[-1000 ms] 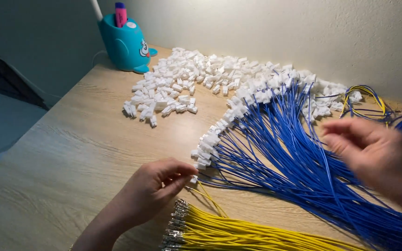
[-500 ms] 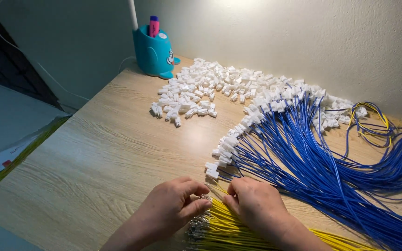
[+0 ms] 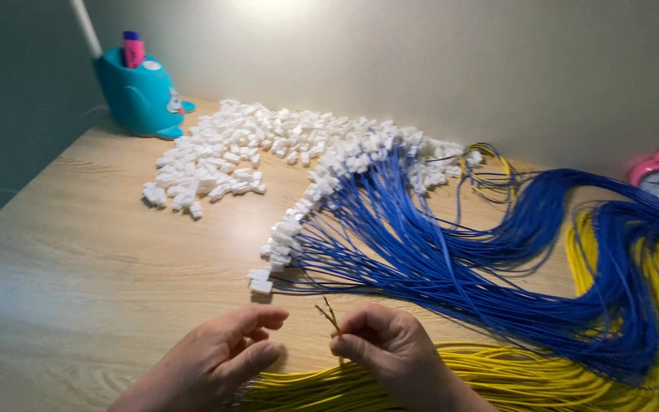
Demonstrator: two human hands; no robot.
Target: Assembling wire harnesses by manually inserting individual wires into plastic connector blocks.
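right hand (image 3: 394,347) pinches 2 yellow wires (image 3: 331,317) | left hand (image 3: 219,358) beside, loosely curled, seemingly empty | risk: thin wires slipping from pinch

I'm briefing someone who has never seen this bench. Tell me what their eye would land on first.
First, the broad fan of thin blue wires sweeping across the middle and right of the wooden table, each ending in a small white plastic connector. Behind it, a loose heap of white connectors lies near a teal whale-shaped pen holder. Nearest the camera, the right hand pinches a few yellow wires above a yellow bundle, the left hand beside it.
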